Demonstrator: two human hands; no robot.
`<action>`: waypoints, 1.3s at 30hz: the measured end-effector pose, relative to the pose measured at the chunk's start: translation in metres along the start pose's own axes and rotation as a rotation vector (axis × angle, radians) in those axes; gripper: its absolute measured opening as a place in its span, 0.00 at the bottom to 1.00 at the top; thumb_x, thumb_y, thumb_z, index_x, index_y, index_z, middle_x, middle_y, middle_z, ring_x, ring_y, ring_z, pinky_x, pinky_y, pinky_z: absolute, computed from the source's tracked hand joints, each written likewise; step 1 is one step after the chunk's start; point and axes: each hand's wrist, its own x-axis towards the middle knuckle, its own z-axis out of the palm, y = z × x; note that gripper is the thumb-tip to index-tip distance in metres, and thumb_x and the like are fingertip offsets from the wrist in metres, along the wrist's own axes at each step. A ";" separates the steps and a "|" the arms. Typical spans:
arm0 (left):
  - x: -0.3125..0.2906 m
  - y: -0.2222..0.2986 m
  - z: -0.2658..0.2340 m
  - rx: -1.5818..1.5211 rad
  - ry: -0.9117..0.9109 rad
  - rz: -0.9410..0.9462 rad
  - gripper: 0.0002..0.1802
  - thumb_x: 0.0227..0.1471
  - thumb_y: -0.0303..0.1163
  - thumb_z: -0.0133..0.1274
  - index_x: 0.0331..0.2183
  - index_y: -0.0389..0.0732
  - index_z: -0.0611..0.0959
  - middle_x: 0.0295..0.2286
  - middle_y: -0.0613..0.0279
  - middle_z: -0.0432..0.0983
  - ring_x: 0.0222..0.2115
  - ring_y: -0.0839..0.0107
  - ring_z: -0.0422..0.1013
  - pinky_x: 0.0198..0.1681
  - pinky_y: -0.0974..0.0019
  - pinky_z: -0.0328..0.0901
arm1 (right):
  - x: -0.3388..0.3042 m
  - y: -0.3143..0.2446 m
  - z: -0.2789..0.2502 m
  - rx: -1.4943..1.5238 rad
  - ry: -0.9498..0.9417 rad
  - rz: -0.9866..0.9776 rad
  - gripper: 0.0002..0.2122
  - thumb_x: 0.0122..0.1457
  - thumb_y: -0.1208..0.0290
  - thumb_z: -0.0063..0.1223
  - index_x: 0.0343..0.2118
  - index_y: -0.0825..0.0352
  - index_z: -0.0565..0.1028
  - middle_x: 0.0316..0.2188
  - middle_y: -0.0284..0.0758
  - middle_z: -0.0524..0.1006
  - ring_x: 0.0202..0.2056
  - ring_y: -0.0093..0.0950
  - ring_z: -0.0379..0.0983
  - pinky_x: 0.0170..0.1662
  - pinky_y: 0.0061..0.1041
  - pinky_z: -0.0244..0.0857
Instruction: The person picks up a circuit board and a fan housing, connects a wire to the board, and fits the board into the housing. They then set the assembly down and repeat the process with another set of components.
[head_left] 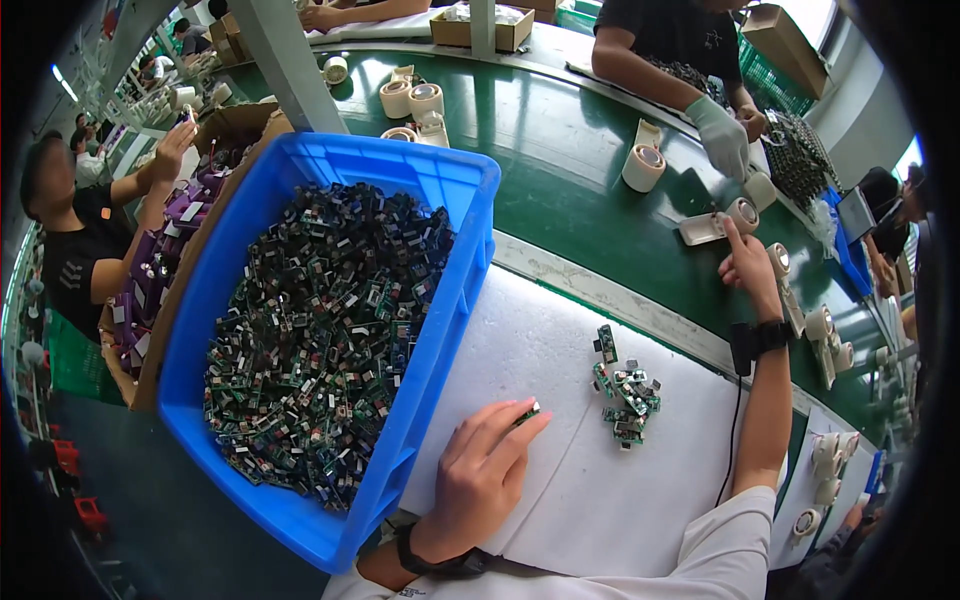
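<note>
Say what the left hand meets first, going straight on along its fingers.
Ahead of the left hand, probably the loose pile of green circuit boards on the white surface; hand height is unclear, so it might pass above.

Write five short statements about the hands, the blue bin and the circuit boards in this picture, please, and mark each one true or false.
1. The left hand holds a small green circuit board at its fingertips. True.
2. The blue bin is filled with purple parts. False: the blue bin holds a heap of circuit boards.
3. The right hand reaches over the green conveyor belt. True.
4. A small pile lies left of the left hand. False: the small pile of boards lies to its right, on the white foam sheet.
5. Across the belt, a co-worker wears a pale glove. True.
</note>
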 end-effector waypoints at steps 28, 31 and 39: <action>0.002 -0.003 0.000 -0.037 0.106 -0.074 0.12 0.52 0.27 0.64 0.41 0.39 0.86 0.39 0.56 0.79 0.42 0.57 0.73 0.46 0.61 0.68 | -0.031 -0.130 0.103 -0.308 -0.439 -0.677 0.29 0.50 0.57 0.67 0.55 0.58 0.72 0.36 0.37 0.80 0.28 0.24 0.78 0.34 0.21 0.74; -0.001 0.000 -0.005 -0.186 0.151 -0.190 0.10 0.55 0.29 0.61 0.40 0.37 0.86 0.38 0.55 0.78 0.40 0.60 0.73 0.44 0.63 0.67 | -0.079 -0.123 0.079 -0.316 -0.551 -0.827 0.28 0.46 0.66 0.70 0.54 0.55 0.74 0.38 0.35 0.80 0.30 0.23 0.77 0.34 0.19 0.74; -0.020 -0.005 -0.004 -0.229 0.288 0.198 0.10 0.55 0.21 0.58 0.41 0.32 0.85 0.28 0.54 0.79 0.26 0.65 0.74 0.27 0.66 0.69 | -0.097 -0.120 0.067 -0.662 -0.498 -1.034 0.25 0.45 0.86 0.68 0.46 0.55 0.80 0.46 0.34 0.80 0.42 0.34 0.77 0.39 0.28 0.76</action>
